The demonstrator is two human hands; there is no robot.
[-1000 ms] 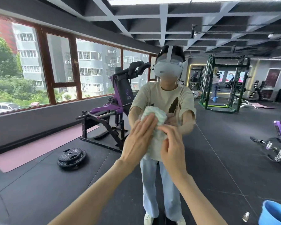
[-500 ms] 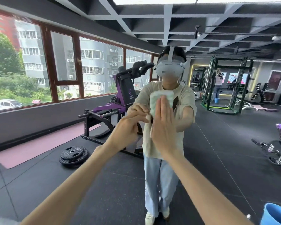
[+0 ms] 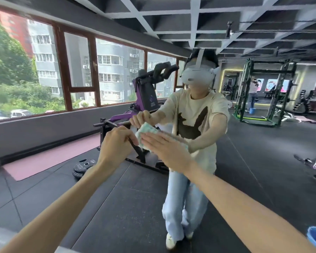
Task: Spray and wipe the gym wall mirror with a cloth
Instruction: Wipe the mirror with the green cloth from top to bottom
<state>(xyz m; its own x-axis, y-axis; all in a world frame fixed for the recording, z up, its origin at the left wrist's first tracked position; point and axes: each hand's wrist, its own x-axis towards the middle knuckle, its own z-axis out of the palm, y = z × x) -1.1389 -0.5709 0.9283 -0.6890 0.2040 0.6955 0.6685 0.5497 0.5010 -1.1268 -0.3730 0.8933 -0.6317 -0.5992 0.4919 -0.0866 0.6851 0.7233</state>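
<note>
My right hand (image 3: 169, 152) lies flat, fingers straight, pressing the cloth (image 3: 146, 131) against the mirror (image 3: 244, 161). My left hand (image 3: 117, 143) has its fingers curled and pinches the cloth's left edge. The cloth sits bunched on the glass, between my two hands.

Bright daylight from windows (image 3: 44, 73); dim ceiling (image 3: 217, 19); wide-angle edge bending; slight motion blur.
</note>
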